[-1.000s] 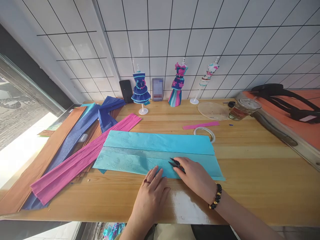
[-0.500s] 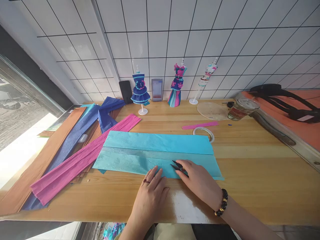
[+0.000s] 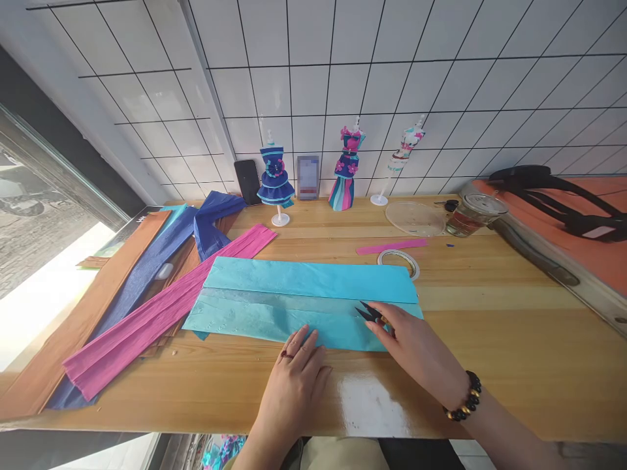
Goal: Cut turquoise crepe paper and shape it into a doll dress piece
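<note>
A wide sheet of turquoise crepe paper (image 3: 274,277) lies across the table, with a fold line running along its length. My left hand (image 3: 296,375) rests flat with fingers extended, its fingertips on the sheet's near edge. Black thread snips (image 3: 368,311) are gripped in my right hand (image 3: 416,343), over the right part of the sheet. The snips' blades are parted and point left. My right hand covers the handles and the sheet's lower right corner.
Pink (image 3: 171,313), blue (image 3: 142,281) and brown crepe strips (image 3: 88,313) overlap at left. Behind the sheet are a tape roll (image 3: 415,267), a pink strip (image 3: 392,247), dressed mini mannequins (image 3: 275,183), a phone (image 3: 247,181) and a glass jar (image 3: 473,215).
My right hand has moved right and slightly up along the sheet, carrying the snips. My left hand and the sheet stay in place.
</note>
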{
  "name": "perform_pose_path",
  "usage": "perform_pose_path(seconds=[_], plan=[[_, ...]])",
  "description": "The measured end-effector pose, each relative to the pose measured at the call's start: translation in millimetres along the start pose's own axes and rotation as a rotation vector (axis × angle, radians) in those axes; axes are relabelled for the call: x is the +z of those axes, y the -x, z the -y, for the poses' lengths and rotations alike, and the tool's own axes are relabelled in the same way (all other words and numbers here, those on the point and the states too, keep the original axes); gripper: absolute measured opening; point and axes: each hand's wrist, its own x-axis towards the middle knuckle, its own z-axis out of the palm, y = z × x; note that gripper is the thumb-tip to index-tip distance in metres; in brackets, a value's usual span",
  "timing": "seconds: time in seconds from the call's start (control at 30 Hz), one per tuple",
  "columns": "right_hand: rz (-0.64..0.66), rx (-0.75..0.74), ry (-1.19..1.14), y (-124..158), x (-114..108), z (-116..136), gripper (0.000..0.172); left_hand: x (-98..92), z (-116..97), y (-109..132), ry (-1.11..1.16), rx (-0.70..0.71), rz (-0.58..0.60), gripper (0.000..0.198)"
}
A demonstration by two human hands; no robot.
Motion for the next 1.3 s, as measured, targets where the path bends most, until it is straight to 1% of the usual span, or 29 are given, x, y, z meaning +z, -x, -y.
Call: perform_pose_path(seconds=[0.07,0.13,0.3,0.43,0.53,0.6,0.7,0.8,0.9,0.97,1.03,1.2,1.3], plan=[[0.007,0.011,-0.039,3.5,-3.9,0.3,0.040,0.3,0.0,0.0,0.002,0.000,0.001,0.020],[0.050,0.015,-0.084,8.4,-4.8,4.2,0.044,0.4,-0.3,-0.1,0.004,-0.002,0.001,0.020],[0.234,-0.016,-0.216,21.6,0.9,17.3,0.046,0.1,-1.0,-0.2,0.014,-0.008,0.005,0.020],[0.367,-0.027,-0.345,30.3,3.8,21.6,0.047,-0.2,-0.7,-0.3,0.006,-0.012,0.004,0.021],[0.405,-0.004,-0.422,34.6,5.0,22.0,0.048,0.3,-0.4,-0.2,0.003,-0.015,-0.003,0.022],[0.394,0.001,-0.478,36.4,7.1,22.2,0.047,1.2,-0.1,0.4,0.004,-0.017,-0.002,0.022],[0.402,0.057,-0.592,39.4,13.2,22.4,0.045,2.6,0.3,1.3,0.003,-0.016,0.002,0.022],[0.483,0.159,-0.800,43.4,21.6,21.5,0.043,3.0,0.3,1.4,-0.003,-0.014,-0.002,0.022],[0.568,0.196,-0.995,47.4,30.0,19.4,0.042,2.0,-0.2,1.0,-0.007,-0.016,-0.011,0.022],[0.619,0.230,-1.089,50.0,34.7,18.6,0.045,1.1,-0.8,0.9,-0.009,-0.016,-0.013,0.022],[0.632,0.294,-1.170,52.7,37.9,19.4,0.045,0.4,-1.1,0.8,-0.014,-0.011,-0.012,0.022],[0.598,0.428,-1.343,57.0,37.8,25.0,0.043,0.4,-0.4,0.2,-0.022,0.000,-0.014,0.022],[0.576,0.437,-1.393,57.4,36.8,23.3,0.044,1.0,-0.1,-0.2,-0.016,-0.006,-0.003,0.022]])
